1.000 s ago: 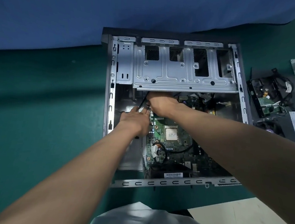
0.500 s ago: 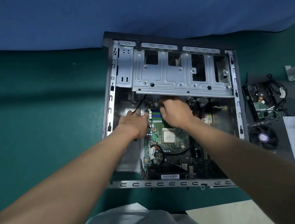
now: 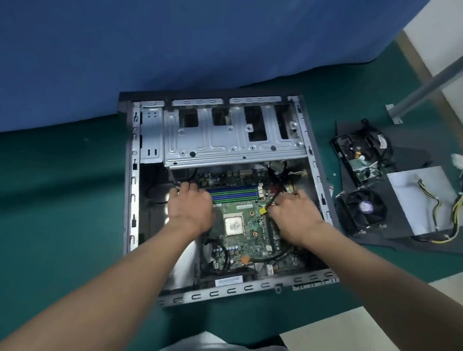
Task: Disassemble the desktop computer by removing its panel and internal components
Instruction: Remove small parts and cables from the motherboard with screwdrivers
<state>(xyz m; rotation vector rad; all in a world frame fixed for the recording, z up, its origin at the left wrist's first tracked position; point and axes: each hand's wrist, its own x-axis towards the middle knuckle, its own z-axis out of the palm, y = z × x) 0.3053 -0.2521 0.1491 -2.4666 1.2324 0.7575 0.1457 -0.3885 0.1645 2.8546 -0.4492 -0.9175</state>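
Open computer case (image 3: 132, 184) lying flat on the green tabletop (image 3: 41, 215), motherboard (image 3: 251, 226) inside it, left hand (image 3: 189, 205) with fingers curled down at the board's left edge, grip unclear, right hand (image 3: 294, 213) curled round a black cable (image 3: 279, 191) in the case's right half, cooler fan (image 3: 365, 208) just right of the case

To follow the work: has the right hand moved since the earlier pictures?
Yes. The right hand went from the left end of the memory slots to their right end.
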